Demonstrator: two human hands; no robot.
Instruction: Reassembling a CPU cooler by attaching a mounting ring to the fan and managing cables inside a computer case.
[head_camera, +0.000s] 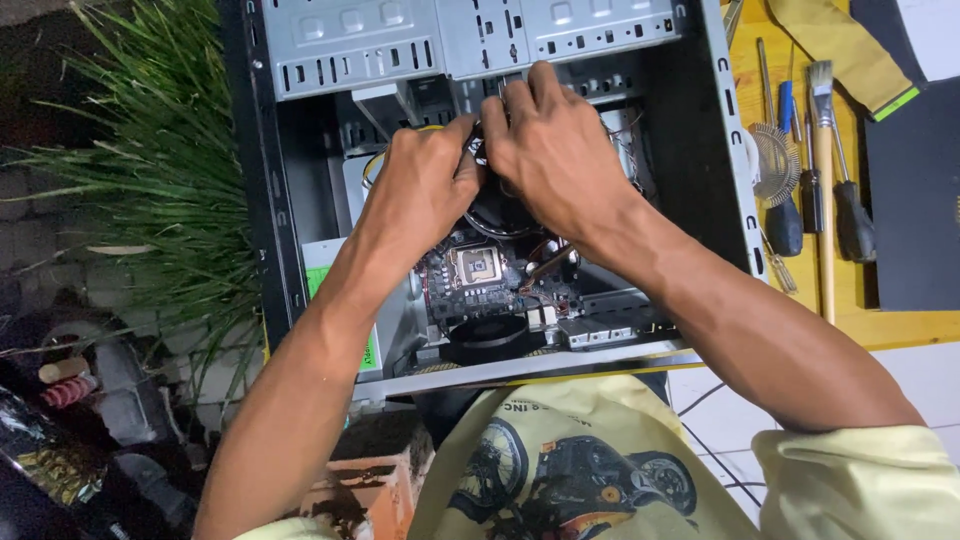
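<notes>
Inside the open computer case (480, 190), seen from the head camera, both hands meet over a round black fan-like part (497, 212) that sits just above the bare processor socket (478, 265) on the motherboard (490, 285). The left hand (420, 185) comes in from about seven o'clock, its fingers curled together and pinched on something small at the rim of that round part; what exactly it grips is hidden under the knuckles. The right hand (550, 150) reaches in from four o'clock, fingers bent and pressed close at the same spot, tips toward the drive cage (470, 40) at twelve o'clock; I cannot tell whether they clamp a connector or only steady it. To work well here, the grip should stay light and the pull straight, since loose cables (545, 262) run close beside the socket and its contacts lie exposed. A second black fan (490, 335) rests at six o'clock near the case edge. At three o'clock, on the yellow table (850, 310), lie screwdrivers (852, 215) and a brush (822, 150), well apart from the hands. Grassy leaves (150, 170) fill the nine o'clock side.
</notes>
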